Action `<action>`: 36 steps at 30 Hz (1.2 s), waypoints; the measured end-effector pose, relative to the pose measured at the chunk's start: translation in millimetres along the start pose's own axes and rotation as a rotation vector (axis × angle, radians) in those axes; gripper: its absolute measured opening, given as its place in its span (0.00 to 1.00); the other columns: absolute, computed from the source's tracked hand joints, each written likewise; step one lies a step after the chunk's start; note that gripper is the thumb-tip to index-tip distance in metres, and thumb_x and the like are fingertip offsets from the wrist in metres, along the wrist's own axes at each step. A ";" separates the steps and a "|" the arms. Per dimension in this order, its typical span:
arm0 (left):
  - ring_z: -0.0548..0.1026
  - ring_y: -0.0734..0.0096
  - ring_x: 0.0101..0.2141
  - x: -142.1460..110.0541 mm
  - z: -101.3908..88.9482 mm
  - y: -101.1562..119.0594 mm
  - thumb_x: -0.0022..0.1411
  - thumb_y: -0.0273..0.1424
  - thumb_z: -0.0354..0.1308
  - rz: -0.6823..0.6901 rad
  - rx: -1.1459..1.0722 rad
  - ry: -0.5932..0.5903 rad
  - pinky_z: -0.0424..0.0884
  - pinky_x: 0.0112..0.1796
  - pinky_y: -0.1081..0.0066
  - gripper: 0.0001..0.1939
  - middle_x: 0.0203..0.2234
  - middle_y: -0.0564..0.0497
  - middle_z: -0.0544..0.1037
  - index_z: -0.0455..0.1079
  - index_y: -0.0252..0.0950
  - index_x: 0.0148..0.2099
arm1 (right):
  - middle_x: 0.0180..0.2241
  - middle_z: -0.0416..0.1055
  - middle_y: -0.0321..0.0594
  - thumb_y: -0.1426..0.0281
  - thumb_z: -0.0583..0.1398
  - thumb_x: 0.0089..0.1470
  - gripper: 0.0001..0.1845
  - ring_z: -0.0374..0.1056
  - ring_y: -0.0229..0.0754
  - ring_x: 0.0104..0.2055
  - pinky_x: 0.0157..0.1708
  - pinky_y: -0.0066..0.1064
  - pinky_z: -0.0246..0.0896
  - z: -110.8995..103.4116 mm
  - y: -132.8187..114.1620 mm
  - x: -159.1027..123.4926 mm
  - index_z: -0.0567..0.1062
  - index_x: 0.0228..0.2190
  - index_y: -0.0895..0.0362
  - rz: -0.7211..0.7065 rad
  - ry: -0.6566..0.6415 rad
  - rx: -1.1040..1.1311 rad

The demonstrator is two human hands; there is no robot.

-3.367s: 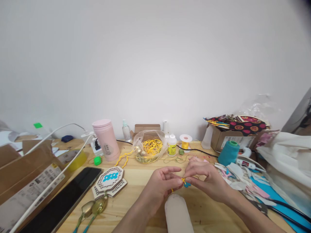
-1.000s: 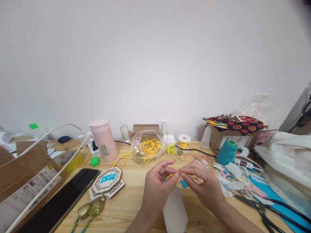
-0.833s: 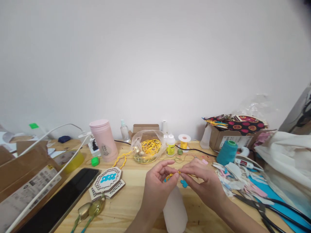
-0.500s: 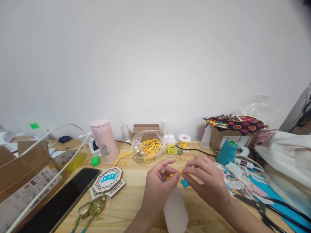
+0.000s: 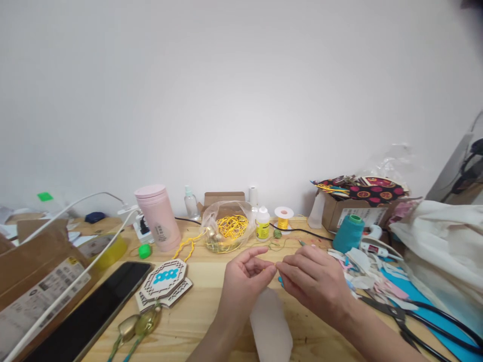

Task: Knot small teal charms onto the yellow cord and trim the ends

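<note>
My left hand (image 5: 244, 282) and my right hand (image 5: 315, 281) meet low over the wooden table (image 5: 204, 314), fingertips almost touching. Both pinch a thin yellow cord (image 5: 270, 269) between thumb and forefinger. A small blue flower-shaped piece (image 5: 280, 281) peeks out just under my right fingertips; whether it hangs on the cord I cannot tell. A pale flat oblong piece (image 5: 269, 327) lies on the table right below my hands.
Left of my hands lie stacked octagonal wooden cut-outs (image 5: 165, 284), a black tablet (image 5: 90, 314) and a cardboard box (image 5: 33, 286). Behind stand a pink flask (image 5: 157, 217), a bag of yellow cord (image 5: 228, 232), a glue bottle (image 5: 261, 224) and a teal thread cone (image 5: 348, 233). Scissors (image 5: 405, 322) lie right.
My right hand has slid down and left over the blue piece, which now is mostly covered. The hands have drawn closer together and the view has shifted slightly.
</note>
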State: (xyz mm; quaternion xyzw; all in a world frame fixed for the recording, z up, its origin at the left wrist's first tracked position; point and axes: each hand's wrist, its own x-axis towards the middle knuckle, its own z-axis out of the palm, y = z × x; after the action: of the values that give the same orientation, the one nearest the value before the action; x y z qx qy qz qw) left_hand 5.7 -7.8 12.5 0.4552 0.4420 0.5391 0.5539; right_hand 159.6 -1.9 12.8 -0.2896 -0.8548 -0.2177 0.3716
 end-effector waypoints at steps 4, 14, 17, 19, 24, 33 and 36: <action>0.70 0.77 0.22 0.5 0.0 -0.8 0.40 0.29 0.65 -0.001 -0.029 -0.003 0.64 0.25 0.78 0.19 0.19 0.54 0.74 0.68 0.31 0.38 | 0.22 0.71 0.35 0.78 0.57 0.48 0.06 0.61 0.36 0.23 0.23 0.29 0.55 1.7 -2.9 3.2 0.71 0.26 0.56 0.052 0.088 0.049; 0.68 0.79 0.22 -1.4 0.1 -1.0 0.43 0.30 0.63 -0.062 -0.040 0.015 0.61 0.24 0.79 0.17 0.19 0.56 0.72 0.68 0.32 0.38 | 0.23 0.72 0.35 0.79 0.54 0.48 0.07 0.63 0.37 0.24 0.24 0.29 0.56 8.5 -2.9 -0.7 0.69 0.27 0.56 0.127 0.077 0.134; 0.69 0.77 0.23 0.9 -1.5 -4.4 0.43 0.29 0.63 0.023 0.028 0.030 0.63 0.26 0.78 0.13 0.20 0.54 0.74 0.69 0.33 0.35 | 0.22 0.71 0.35 0.78 0.54 0.48 0.08 0.63 0.37 0.25 0.24 0.28 0.56 12.5 -3.0 -0.6 0.69 0.25 0.56 0.219 0.074 0.263; 0.70 0.76 0.24 2.1 -2.4 -6.0 0.43 0.28 0.62 0.065 0.058 0.035 0.63 0.26 0.78 0.12 0.21 0.53 0.74 0.70 0.33 0.34 | 0.21 0.70 0.35 0.78 0.53 0.48 0.08 0.62 0.37 0.24 0.23 0.28 0.56 14.5 -3.3 0.0 0.69 0.24 0.56 0.271 0.084 0.305; 0.70 0.75 0.25 2.2 -3.7 -6.3 0.42 0.28 0.63 0.069 0.051 -0.008 0.63 0.26 0.78 0.16 0.21 0.53 0.74 0.69 0.33 0.37 | 0.19 0.67 0.34 0.78 0.54 0.46 0.08 0.61 0.36 0.22 0.22 0.27 0.55 15.9 -4.1 0.4 0.70 0.23 0.56 0.334 0.089 0.334; 0.66 0.81 0.21 2.5 -2.4 -4.0 0.44 0.27 0.63 0.018 0.020 -0.027 0.61 0.23 0.81 0.16 0.21 0.56 0.72 0.68 0.33 0.38 | 0.18 0.66 0.34 0.77 0.54 0.45 0.07 0.61 0.36 0.22 0.22 0.27 0.55 15.5 -9.6 1.4 0.69 0.21 0.56 0.402 0.121 0.359; 0.67 0.82 0.22 3.3 -3.4 -3.7 0.43 0.27 0.63 0.026 -0.005 -0.044 0.61 0.23 0.82 0.16 0.21 0.56 0.71 0.68 0.33 0.38 | 0.17 0.65 0.34 0.76 0.54 0.45 0.07 0.61 0.36 0.21 0.21 0.26 0.56 15.2 -11.2 1.9 0.70 0.20 0.56 0.503 0.094 0.426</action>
State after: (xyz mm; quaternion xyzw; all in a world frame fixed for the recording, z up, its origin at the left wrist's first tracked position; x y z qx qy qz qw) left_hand 3.2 -4.5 8.3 0.4713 0.4226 0.5373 0.5573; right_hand 143.5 -0.6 2.9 -0.3970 -0.7646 0.0514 0.5051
